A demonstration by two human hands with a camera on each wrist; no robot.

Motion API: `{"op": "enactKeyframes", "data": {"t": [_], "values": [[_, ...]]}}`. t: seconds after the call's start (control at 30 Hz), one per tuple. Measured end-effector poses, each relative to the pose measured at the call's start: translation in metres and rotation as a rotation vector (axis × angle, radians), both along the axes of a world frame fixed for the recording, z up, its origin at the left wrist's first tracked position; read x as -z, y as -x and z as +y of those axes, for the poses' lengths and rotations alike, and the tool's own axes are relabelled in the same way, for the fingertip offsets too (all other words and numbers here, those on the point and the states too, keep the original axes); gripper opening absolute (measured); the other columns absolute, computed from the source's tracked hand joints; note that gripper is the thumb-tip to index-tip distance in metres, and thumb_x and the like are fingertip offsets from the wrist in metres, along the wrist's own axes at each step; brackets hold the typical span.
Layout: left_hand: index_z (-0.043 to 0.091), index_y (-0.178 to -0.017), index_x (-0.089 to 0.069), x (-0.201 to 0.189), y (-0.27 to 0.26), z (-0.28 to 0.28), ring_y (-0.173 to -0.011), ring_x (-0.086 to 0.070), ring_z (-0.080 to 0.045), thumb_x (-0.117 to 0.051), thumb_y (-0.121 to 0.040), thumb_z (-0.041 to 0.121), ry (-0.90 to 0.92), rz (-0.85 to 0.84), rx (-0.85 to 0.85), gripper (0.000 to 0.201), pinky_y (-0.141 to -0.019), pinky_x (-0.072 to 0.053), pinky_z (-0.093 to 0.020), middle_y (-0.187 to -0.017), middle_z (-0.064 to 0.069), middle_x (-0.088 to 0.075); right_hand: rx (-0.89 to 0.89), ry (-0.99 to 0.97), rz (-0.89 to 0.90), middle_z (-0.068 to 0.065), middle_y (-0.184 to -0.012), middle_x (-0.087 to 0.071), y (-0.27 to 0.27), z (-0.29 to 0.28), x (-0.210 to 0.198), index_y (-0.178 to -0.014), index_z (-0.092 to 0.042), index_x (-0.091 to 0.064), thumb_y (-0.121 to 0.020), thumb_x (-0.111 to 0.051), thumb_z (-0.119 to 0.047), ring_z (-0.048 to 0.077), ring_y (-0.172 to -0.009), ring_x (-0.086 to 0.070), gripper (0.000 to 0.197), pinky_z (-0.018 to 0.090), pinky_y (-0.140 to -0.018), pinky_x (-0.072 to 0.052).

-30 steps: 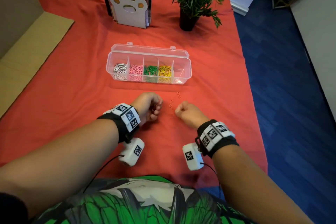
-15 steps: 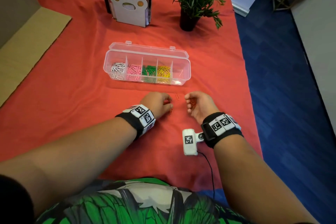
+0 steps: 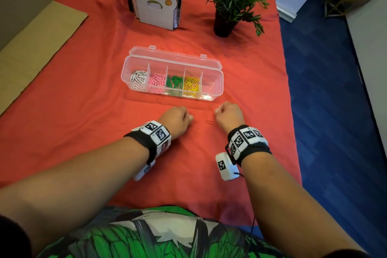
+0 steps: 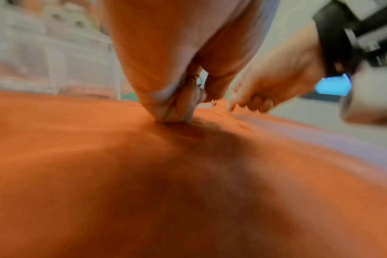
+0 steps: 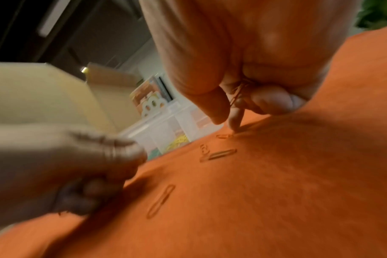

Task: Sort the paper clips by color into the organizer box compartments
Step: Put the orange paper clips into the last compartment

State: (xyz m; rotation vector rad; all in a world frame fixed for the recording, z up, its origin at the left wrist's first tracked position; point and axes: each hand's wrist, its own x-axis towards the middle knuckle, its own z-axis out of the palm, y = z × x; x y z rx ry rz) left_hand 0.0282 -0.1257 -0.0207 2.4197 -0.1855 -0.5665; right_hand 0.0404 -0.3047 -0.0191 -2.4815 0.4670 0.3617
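The clear organizer box (image 3: pixel 217 81) lies open on the red cloth, with white, pink, green and yellow clips in separate compartments and a few red ones in the rightmost. Several loose red paper clips (image 3: pixel 206 113) lie between my hands, just in front of the box. My left hand (image 3: pixel 189 118) rests curled on the cloth and grips a few red clips (image 4: pixel 191 83) in its fingers. My right hand (image 3: pixel 217 110) also keeps red clips (image 5: pixel 239 94) in its curled fingers, while its thumb and forefinger reach down to a loose clip (image 5: pixel 224 136).
A potted plant (image 3: pixel 232 0) and a paw-shaped book holder (image 3: pixel 155 4) stand behind the box. Flat cardboard (image 3: pixel 35 42) lies at the left. The cloth's right edge (image 3: pixel 287 90) drops to blue floor.
Both hands have moved forward toward the box and the loose clips. The right hand has turned its fingers down onto the cloth.
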Motion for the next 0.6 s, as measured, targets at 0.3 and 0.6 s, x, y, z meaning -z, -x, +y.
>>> {"op": "enactKeyframes", "data": {"t": [0.3, 0.6], "values": [[0.017, -0.065, -0.052, -0.026, 0.003, -0.003, -0.037, -0.044, -0.007, -0.041, -0.084, 0.018, 0.93, 0.775, -0.71, 0.022, -0.038, -0.037, -0.013, -0.049, 0.005, -0.049, -0.254, 0.254, 0.056, 0.019, -0.124, -0.046, 0.002, 0.032, 0.008, -0.12, 0.001, -0.045, -0.091, -0.051, -0.022, 0.035, -0.11, -0.054, 0.037, 0.038, -0.091, -0.045], [0.011, -0.084, -0.066, -0.002, 0.012, -0.013, -0.09, -0.063, -0.027, -0.068, -0.077, 0.036, -0.072, -0.047, 0.035, 0.026, -0.078, -0.048, -0.031, -0.092, -0.011, -0.07, 0.001, -0.356, 0.119, 0.014, -0.083, -0.054, 0.011, 0.014, -0.003, -0.076, -0.017, -0.049, -0.089, -0.043, -0.009, 0.019, -0.063, -0.048, 0.016, 0.029, -0.055, -0.036]]}}
